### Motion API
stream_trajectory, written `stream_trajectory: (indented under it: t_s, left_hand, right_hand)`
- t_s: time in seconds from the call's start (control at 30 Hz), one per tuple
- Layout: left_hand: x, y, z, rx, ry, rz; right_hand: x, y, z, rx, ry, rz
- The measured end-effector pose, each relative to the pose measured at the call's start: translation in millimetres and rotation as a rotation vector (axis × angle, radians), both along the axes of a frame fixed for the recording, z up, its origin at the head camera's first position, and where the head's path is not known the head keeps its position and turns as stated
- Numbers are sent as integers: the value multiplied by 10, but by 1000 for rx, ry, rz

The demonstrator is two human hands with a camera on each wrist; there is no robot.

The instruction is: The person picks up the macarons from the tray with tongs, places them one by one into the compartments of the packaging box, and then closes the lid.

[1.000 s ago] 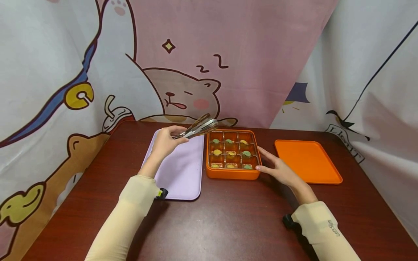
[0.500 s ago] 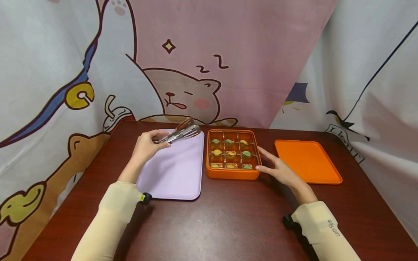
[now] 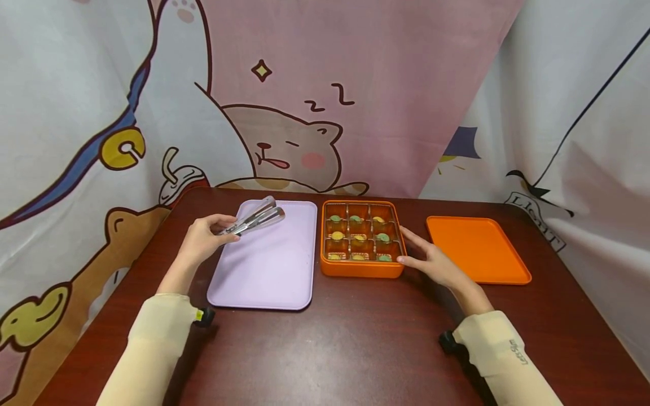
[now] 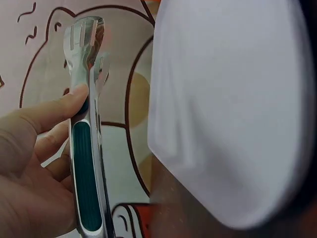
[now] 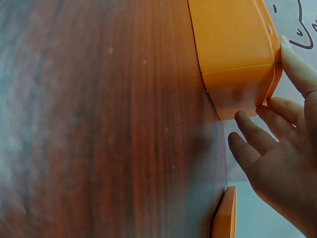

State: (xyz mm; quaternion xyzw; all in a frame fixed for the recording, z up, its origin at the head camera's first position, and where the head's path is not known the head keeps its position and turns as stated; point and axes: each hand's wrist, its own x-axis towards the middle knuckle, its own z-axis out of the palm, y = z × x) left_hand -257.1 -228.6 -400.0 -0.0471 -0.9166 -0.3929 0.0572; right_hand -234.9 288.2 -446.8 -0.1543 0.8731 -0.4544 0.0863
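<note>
In my left hand (image 3: 204, 239) is a pair of metal tongs (image 3: 259, 221), held above the left part of a lilac tray (image 3: 269, 276). The two tong heads stand apart with nothing between them. The left wrist view shows my thumb pressing near the top of the green handle inlay (image 4: 88, 173). My right hand (image 3: 434, 265) rests against the right side of an orange box (image 3: 361, 269), fingers fairly straight and thumb at the near corner. Small green and yellow pieces (image 3: 337, 235) lie in the compartments of the box's clear insert.
Right of the box lies a flat orange lid (image 3: 477, 251) on the dark red-brown wooden table (image 3: 325, 349). The lilac tray sits just left of the box with a narrow gap between. A printed cloth (image 3: 406, 101) hangs behind the table and along its sides.
My left hand has moved left and toward me with the tongs, from near the box's upper left corner to over the tray's left side. My right hand has stayed at the box.
</note>
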Motion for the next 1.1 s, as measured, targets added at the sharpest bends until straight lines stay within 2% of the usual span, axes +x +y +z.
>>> stream_trajectory:
  t_s: [0.27, 0.43, 0.73, 1.1]
  left_hand:
    - [35, -151, -141, 10, -85, -17]
    - [31, -226, -216, -15, -130, -36]
    - [30, -273, -331, -26, -161, -52]
    - [43, -253, -336, -55, -177, -65]
  right_hand:
    - [-14, 0, 4, -1, 8, 2]
    - [-12, -1, 12, 6, -1, -6]
    - [-3, -4, 12, 0, 4, 3]
    - [2, 1, 11, 7, 3, 1]
